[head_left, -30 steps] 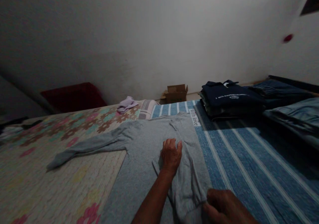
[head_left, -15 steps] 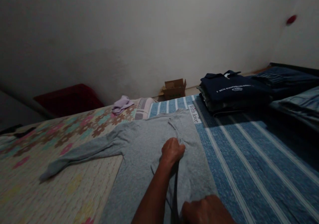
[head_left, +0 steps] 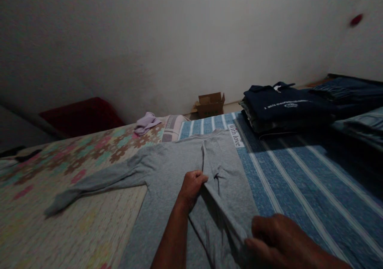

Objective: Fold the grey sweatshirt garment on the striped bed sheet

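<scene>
A grey long-sleeved shirt [head_left: 170,169] lies spread over the bed, one sleeve stretched out to the left and its right side folded inward. My left hand [head_left: 192,186] is closed on the folded-over part near the shirt's middle, pinching its edge. Lower right, my right hand [head_left: 273,239] is closed on the same fabric closer to me. Between the two hands the cloth is lifted into a taut ridge, with a dark gap beneath it. The near end of the shirt runs out of view.
Stacked dark folded clothes [head_left: 284,109] stand at the right back, with folded jeans [head_left: 359,89] beside them. A lilac cloth [head_left: 146,123] lies on the flowered cover [head_left: 98,157]. Behind the bed are a cardboard box [head_left: 210,104] and a dark red object [head_left: 80,117].
My left hand has shifted slightly left and down. My right hand has moved right and up, pulling the fabric between them into a slanted ridge.
</scene>
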{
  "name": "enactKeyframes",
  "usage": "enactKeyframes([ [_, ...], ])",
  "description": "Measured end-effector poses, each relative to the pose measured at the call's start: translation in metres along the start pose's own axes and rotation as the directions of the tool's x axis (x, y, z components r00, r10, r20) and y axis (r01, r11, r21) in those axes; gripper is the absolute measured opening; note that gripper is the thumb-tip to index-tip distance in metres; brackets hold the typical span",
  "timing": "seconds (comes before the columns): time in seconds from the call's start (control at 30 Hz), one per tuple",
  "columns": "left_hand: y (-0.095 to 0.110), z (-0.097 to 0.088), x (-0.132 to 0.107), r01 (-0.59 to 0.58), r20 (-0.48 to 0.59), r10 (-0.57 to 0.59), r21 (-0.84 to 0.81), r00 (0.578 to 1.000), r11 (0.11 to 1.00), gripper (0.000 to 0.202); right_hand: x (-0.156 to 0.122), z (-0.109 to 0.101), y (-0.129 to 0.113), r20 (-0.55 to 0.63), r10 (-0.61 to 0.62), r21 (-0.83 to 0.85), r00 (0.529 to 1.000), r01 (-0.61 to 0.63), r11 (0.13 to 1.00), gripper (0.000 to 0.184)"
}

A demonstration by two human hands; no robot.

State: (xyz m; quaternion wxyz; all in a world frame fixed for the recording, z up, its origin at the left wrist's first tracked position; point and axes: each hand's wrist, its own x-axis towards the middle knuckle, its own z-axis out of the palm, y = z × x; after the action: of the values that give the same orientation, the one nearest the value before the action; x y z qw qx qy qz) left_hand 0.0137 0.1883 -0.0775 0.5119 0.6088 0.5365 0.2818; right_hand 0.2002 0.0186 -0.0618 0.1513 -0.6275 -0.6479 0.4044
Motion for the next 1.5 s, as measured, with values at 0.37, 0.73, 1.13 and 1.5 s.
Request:
enactKeyframes([
  [0.37,-0.012,-0.001,0.007,-0.044,-0.068,0.046,0.029,0.997,0.999,0.017,0.126,-0.013,-0.028,-0.339,-0.064,-0.316,0.938,-0.050,0.947,0.020],
  [0.73,0.005,0.028,-0.004,-0.145,-0.039,0.229,0.670,0.973,0.728,0.074,0.140,-0.009,-0.018,-0.374,-0.022,-0.277,0.927,-0.089,0.957,0.025],
  [1.13,0.016,0.051,-0.007,-0.033,-0.045,0.195,0.925,0.980,0.379,0.021,0.151,-0.012,-0.003,-0.356,-0.062,-0.146,0.932,0.010,0.989,0.021],
  [1.5,0.012,0.049,-0.001,-0.014,-0.067,0.203,0.927,0.977,0.374,0.017,0.155,-0.022,0.010,-0.303,-0.137,0.022,0.943,0.151,0.988,0.025],
])
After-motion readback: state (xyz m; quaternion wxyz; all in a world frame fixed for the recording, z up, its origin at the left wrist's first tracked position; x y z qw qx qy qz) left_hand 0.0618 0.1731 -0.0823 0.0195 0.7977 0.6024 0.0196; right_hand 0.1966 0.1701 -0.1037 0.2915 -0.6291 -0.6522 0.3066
